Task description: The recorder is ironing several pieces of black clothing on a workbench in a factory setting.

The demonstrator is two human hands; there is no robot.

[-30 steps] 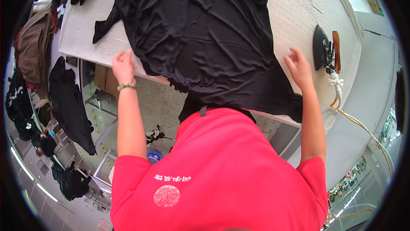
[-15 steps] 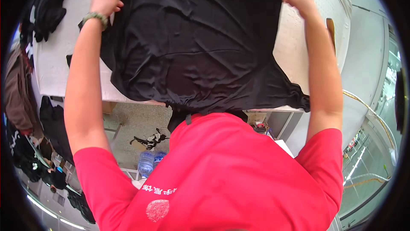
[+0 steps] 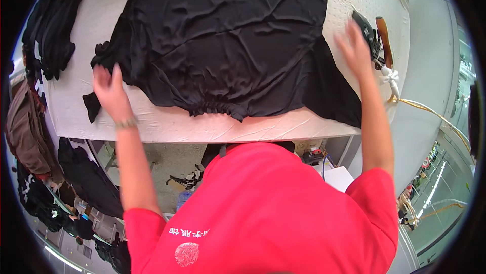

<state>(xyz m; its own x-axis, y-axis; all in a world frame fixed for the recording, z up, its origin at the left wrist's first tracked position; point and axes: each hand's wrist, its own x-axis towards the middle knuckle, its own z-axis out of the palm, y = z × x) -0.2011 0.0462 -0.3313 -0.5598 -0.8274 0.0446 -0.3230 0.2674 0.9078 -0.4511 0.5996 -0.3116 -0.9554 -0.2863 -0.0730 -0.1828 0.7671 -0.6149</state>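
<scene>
A black shirt lies spread over the middle of the pale, cloth-covered surface, its body running out past the upper edge of the view and its fabric creased all over. Its gathered, frilled neck edge faces the person and stops short of the near edge of the surface, while the sleeve on the right slants down toward the surface's near right corner. The left hand is at the crumpled left side of the shirt, thumb and fingers apart with dark cloth showing between them; blur makes it impossible to tell whether the fingertips touch the fabric. A bracelet circles that wrist, and a small piece of black cloth lies just beside the hand. The right hand, also blurred, has its fingers spread and holds nothing, between the shirt's right edge and a dark iron, partly overlapping the iron in the view. The iron has a brown handle, and white cloth is tied around its cord end. More black clothes lie at the far left of the surface.
</scene>
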